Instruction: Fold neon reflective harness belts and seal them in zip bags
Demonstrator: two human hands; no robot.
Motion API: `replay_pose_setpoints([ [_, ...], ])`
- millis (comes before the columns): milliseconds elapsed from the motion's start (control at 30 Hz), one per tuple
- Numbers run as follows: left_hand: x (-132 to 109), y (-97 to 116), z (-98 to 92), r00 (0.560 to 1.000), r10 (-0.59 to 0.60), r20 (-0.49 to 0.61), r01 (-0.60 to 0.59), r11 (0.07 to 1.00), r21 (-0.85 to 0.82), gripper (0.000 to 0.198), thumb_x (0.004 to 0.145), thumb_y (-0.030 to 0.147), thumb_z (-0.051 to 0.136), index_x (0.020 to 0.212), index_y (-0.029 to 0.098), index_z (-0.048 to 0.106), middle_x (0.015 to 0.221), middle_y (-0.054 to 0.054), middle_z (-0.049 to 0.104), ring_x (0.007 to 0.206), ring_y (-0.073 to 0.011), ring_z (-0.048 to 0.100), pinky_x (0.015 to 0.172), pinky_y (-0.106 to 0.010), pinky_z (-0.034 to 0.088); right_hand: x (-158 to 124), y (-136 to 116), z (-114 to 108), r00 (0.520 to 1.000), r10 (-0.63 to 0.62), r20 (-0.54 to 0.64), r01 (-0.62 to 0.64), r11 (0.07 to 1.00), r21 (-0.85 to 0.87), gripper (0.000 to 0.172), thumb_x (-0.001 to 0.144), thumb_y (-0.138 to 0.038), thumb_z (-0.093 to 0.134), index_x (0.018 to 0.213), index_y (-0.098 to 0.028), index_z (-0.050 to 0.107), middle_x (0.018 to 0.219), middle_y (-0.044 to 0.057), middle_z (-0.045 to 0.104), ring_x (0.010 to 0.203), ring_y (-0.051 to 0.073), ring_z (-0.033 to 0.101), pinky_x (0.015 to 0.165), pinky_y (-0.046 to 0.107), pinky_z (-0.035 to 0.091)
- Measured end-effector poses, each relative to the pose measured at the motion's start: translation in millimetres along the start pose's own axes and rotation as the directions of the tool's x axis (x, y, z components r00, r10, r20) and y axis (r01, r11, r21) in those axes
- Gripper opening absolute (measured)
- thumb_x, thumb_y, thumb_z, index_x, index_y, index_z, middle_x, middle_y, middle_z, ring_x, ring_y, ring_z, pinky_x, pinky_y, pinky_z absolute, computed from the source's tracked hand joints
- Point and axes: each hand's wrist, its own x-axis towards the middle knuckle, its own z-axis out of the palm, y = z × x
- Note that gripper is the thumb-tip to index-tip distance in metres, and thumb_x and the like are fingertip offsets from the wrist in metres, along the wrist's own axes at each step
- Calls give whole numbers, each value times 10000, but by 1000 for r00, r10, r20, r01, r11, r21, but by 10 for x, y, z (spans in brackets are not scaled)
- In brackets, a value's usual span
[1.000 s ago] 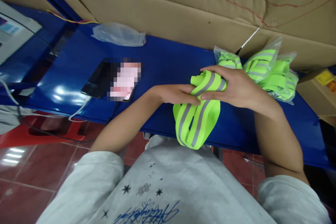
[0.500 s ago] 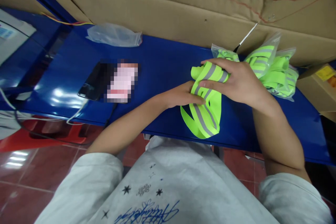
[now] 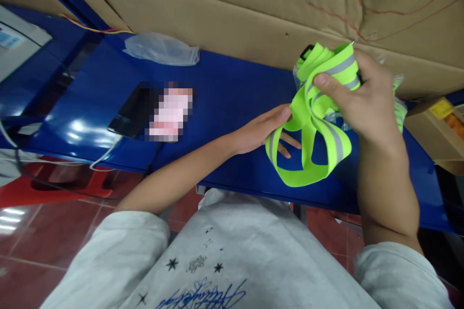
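My right hand (image 3: 375,96) grips a gathered bundle of fluorescent yellow-green reflective strap (image 3: 337,65) with a grey stripe, its thumb pressed on the front. At the bundle's upper left a black buckle (image 3: 306,52) shows. Loose loops of the strap hang down below over the table. My left hand (image 3: 266,128) is at the left side of these loops, its fingers stretched out and spread behind the strap and its thumb touching the strap's edge. Bagged yellow-green straps (image 3: 399,111) lie behind my right hand, mostly hidden.
On the blue table (image 3: 232,87) a dark phone (image 3: 126,116) lies beside a blurred-out pinkish item (image 3: 170,111). A clear plastic bag (image 3: 163,49) rests against the cardboard wall (image 3: 217,5). At the right is a cardboard box (image 3: 431,130); cables hang at the left edge.
My right hand has lifted the strap bundle up and to the right. The lower loops have opened out, and my left hand's fingers have loosened and spread.
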Motion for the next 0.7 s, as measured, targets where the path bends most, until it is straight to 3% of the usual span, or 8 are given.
replay_pose_setpoints([
  [133,3,120,-99,997,78,-18,-77,995,56,770,886,526,879,1512,276,507,1249,-92,784,739,-164,787,653,-266,613,50,31,-180,989,138,47,-141,987,72,343,900,-672,804,1047,-362,796,1067,3,813,994,299,781,942,499,647],
  [267,5,212,-145,997,72,-37,-73,997,-25,504,849,451,912,1193,196,646,874,2,744,460,-18,475,445,-203,317,48,50,-269,988,154,8,-152,964,219,312,895,-617,821,1098,-381,796,1173,-15,811,1149,344,790,1021,564,658],
  [333,5,235,-142,999,39,-37,-41,997,-58,428,833,460,907,1042,191,648,741,45,636,438,-10,364,429,-231,214,46,80,-291,987,163,15,-162,962,218,336,910,-633,796,1152,-400,786,1230,-19,805,1185,347,784,1015,563,669],
  [433,14,220,-136,995,57,-85,-55,998,22,419,849,461,854,1118,230,631,655,79,515,472,-48,351,472,-241,215,51,139,-300,985,170,10,-168,965,202,391,902,-646,807,1170,-361,792,1245,29,806,1151,353,783,1004,536,659],
  [500,30,190,-158,975,165,-146,-135,971,195,455,858,441,808,1223,240,626,767,47,604,592,-84,480,558,-233,349,54,158,-299,991,130,-10,-128,982,142,440,904,-655,806,1183,-316,796,1226,69,811,1118,359,781,994,532,642],
  [567,41,175,-203,909,359,-214,-245,872,423,552,850,450,797,1328,237,621,1124,-44,717,894,-145,642,795,-269,509,46,136,-297,998,66,-4,-66,997,40,491,914,-664,794,1241,-297,789,1226,85,813,1117,359,775,1008,534,625],
  [633,32,200,-249,796,554,-244,-323,730,603,666,870,512,798,1438,238,584,1505,-119,618,1266,-235,636,1078,-343,505,22,66,-285,999,-6,40,8,999,-44,546,922,-634,803,1350,-298,758,1310,84,797,1201,360,755,1091,541,592],
  [700,1,259,-266,747,632,-205,-359,644,675,766,914,608,773,1538,246,515,1681,-143,490,1507,-300,522,1235,-400,422,-19,-37,-249,994,-81,71,88,992,-95,594,925,-599,817,1424,-290,728,1407,81,764,1312,360,719,1187,543,543],
])
